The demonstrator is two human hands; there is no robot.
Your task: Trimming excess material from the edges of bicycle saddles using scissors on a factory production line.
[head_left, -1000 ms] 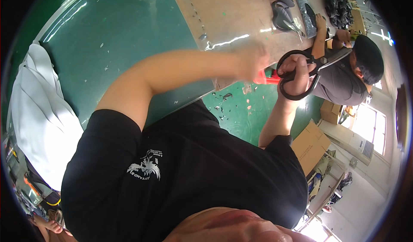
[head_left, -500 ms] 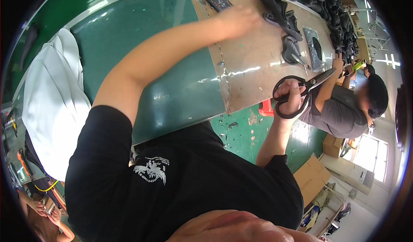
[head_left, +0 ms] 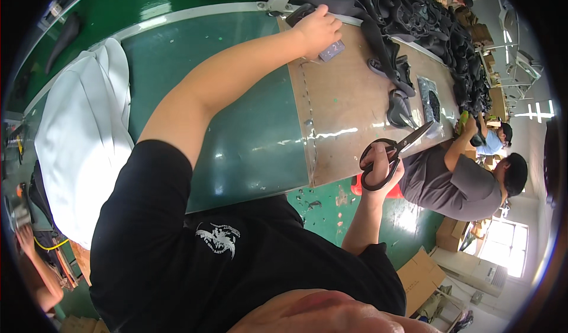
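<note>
Bright windows glare at the right of this green-floored workshop, and a long table (head_left: 248, 149) runs across the view, green on its left portion, brown board (head_left: 337, 117) on its right. Up at the far edge, just right of the seam between the two colours, the left hand (head_left: 318, 33) lies across a dark phone (head_left: 332, 51)! One end of that phone shows on each side of the hand; the fingers are curled and close together over it, though whether they grip it or merely rest on it, I cannot tell.

Over to the right hand (head_left: 380, 159), raised by the near edge of the brown portion: its fingers are clamped on black-handled scissors (head_left: 398, 148), threaded through the loops, blades aimed away towards the table's right end. Just beyond the blade tips, a dark moulded piece (head_left: 400, 104) sits on the board, and beside it, closer to the right end, a clear plastic bag (head_left: 428, 99) with something dark inside. Black pieces (head_left: 408, 19) crowd in a great heap along the far edge and round the far right corner.

At the left end, white cloth (head_left: 83, 144) bunches in thick folds. Near the right end, a co-worker in a grey shirt (head_left: 455, 182) reaches towards the heap, and below the near edge, dark scraps (head_left: 314, 204) litter the floor.
</note>
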